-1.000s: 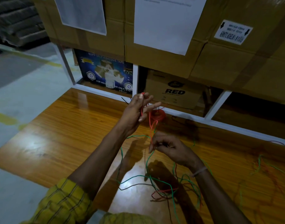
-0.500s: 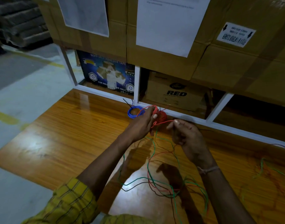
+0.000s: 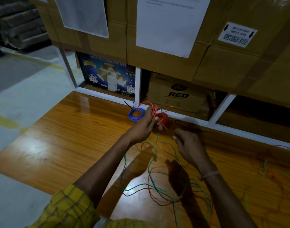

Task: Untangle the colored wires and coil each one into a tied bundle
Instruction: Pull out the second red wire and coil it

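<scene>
I am pinching red wire [image 3: 153, 111] loops in my left hand [image 3: 144, 125] above the table [image 3: 71, 139], keeping the coil from springing apart beside the finished blue bundle [image 3: 136, 114]; my right hand [image 3: 187, 145] is hovering, fingers seemingly loose, over the remaining tangle [image 3: 165, 186].

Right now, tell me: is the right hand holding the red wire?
No, the right hand hovers empty above the wooden table, while the left hand grips the red wire.
</scene>
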### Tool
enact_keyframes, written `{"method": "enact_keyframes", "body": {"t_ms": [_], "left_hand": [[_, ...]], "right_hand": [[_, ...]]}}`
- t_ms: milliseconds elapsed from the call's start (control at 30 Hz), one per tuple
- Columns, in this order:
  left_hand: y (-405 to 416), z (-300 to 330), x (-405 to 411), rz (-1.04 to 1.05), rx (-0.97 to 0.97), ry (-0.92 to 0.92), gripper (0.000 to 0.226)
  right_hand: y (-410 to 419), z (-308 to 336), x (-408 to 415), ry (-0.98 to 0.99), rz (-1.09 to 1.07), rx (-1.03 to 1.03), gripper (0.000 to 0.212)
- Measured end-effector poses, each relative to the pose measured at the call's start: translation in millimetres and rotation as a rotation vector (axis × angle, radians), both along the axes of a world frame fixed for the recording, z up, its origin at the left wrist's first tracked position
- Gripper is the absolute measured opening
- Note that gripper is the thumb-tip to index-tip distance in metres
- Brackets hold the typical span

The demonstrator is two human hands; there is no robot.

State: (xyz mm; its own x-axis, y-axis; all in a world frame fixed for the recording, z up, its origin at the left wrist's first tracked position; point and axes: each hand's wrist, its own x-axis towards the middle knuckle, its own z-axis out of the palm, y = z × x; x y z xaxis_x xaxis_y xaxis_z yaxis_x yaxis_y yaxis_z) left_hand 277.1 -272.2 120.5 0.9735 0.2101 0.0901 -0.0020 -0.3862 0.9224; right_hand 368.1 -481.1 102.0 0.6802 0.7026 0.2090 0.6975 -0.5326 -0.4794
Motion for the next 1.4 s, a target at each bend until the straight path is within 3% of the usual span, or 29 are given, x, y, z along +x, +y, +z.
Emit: {"method": "enact_keyframes", "body": {"t_ms": [67,133,233,400,534,634,734,800,900,1101,1234,1401], "left_hand": [[0.9,0.0,4.5,0.012,0.147,0.031,0.039],[0.7,-2.7,6.0,-0.018,0.261,0.051,0.04],[1.6,-6.4,5.7,-0.05,0.368,0.036,0.037],[-6.2,-13.2,6.8,-0.084,0.53,-0.001,0.055],[-10.5,-13.0,4.0,-0.161,0.438,0.019,0.04],[-9.4,-3.1,0.8,-0.244,0.201,0.128,0.035],[-8.2,1.8,-1.5,-0.327,-0.097,0.235,0.049],[-7.4,1.0,-2.1,-0.355,-0.271,0.24,0.058],[-5.9,1.9,-3.1,-0.385,-0.583,0.25,0.049],[-10.3,12.0,-9.9,-0.5,-0.923,0.177,0.048],[-9.0,14.4,-3.5,-0.433,-1.211,0.045,0.046],[2.4,24.1,5.1,-0.259,-1.196,-0.178,0.04]], "right_hand": [[1.3,2.3,-5.5,-0.06,0.126,-0.074,0.003],[0.8,8.5,-8.3,0.007,0.239,0.017,0.012],[1.4,22.5,-7.9,0.421,0.266,0.32,0.019],[5.6,30.4,7.0,1.292,0.055,0.974,0.026],[5.3,36.4,32.9,1.435,-0.003,1.159,0.021],[0.5,39.4,44.4,1.405,0.059,1.093,0.028],[-5.2,46.0,48.8,1.272,0.091,0.946,0.029],[-8.5,47.7,52.3,1.192,0.075,0.882,0.027],[-9.7,41.3,60.6,1.095,0.027,0.828,0.027],[9.7,8.4,53.9,0.736,-0.145,0.6,0.02],[22.4,-16.9,28.5,0.906,-0.072,0.373,0.032],[26.6,-26.2,-19.8,1.136,0.1,0.133,0.029]]}}
